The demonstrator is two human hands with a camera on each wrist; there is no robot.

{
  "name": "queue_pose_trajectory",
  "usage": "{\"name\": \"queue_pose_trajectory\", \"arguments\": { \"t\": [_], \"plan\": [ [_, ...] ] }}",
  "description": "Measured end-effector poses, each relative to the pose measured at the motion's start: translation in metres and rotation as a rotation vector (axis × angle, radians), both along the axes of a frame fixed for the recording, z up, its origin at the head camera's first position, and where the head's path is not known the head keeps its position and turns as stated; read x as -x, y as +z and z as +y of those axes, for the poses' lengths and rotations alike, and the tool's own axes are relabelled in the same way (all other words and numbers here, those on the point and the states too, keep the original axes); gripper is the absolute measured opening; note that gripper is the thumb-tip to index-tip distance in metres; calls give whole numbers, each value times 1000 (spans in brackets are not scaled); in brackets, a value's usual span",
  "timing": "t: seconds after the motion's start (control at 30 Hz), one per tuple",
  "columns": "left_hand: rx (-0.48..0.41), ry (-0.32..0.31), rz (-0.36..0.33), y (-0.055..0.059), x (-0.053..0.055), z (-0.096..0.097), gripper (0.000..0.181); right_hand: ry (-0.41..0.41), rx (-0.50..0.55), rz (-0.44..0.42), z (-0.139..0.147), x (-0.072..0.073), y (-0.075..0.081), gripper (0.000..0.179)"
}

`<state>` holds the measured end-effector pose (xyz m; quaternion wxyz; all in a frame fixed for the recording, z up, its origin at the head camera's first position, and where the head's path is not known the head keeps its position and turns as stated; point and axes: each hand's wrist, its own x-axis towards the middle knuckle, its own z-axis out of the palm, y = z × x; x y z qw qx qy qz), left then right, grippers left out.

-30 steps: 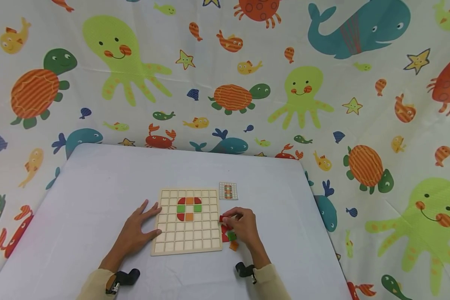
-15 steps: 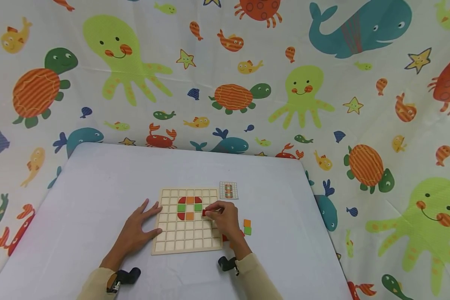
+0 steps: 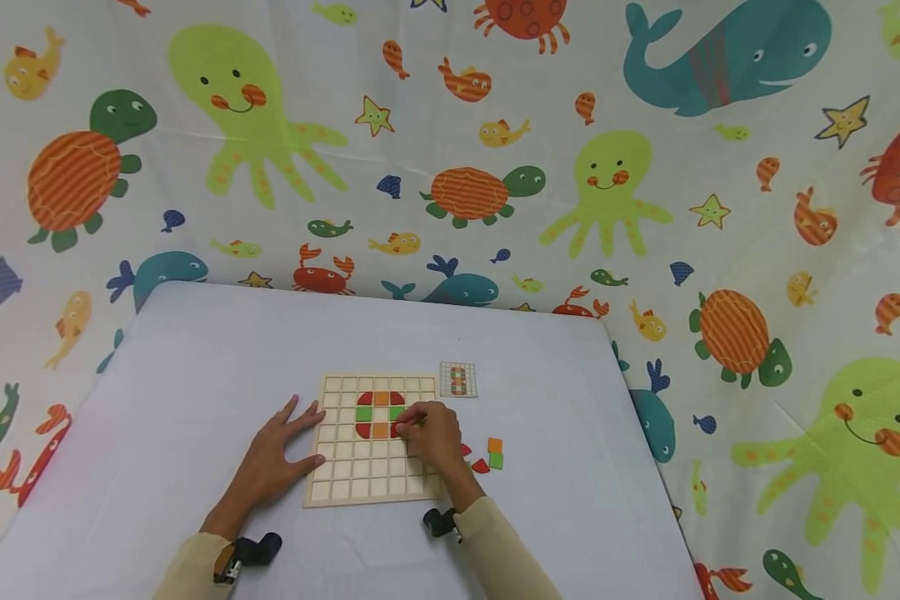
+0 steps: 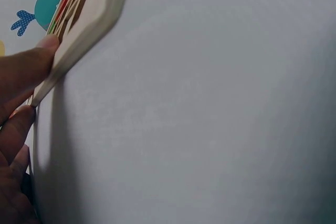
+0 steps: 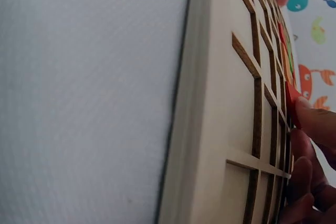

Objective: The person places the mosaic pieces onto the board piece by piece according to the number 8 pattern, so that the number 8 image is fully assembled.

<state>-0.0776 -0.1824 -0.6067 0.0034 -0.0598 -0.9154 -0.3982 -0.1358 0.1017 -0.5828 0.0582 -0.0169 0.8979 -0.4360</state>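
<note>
A wooden grid board lies on the white table, with red, orange and green tiles set in several of its cells. Along its left side rests my left hand, fingers spread; the thumb touches the frame in the left wrist view. My right hand is over the board's right half. Between thumb and fingers it pinches a red tile, low at a cell beside the orange tile of the lower coloured row. The fingers hide part of that tile and the cells around it.
A small pattern card lies past the board's upper right corner. Right of the board are a loose orange tile, a green tile and red pieces, partly behind the right arm. A sea-animal cloth hangs behind the table.
My right hand has carried the red tile left from the loose pieces beside the board to the lower coloured row. My left hand has stayed at the board's left edge.
</note>
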Motion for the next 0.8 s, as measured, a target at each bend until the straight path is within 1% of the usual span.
{"name": "queue_pose_trajectory", "arguments": {
  "t": [0.13,0.47,0.63,0.8],
  "plan": [
    [7,2,-10,0,0,0,73,15,-69,31,-3,-2,-1,8],
    [9,7,-26,1,0,0,73,2,-120,67,-9,-4,0,13],
    [12,5,-27,0,0,1,74,13,-71,70,-3,-5,2,10],
    [8,7,-7,0,0,1,74,24,15,87,14,-5,6,7]
  ]
}}
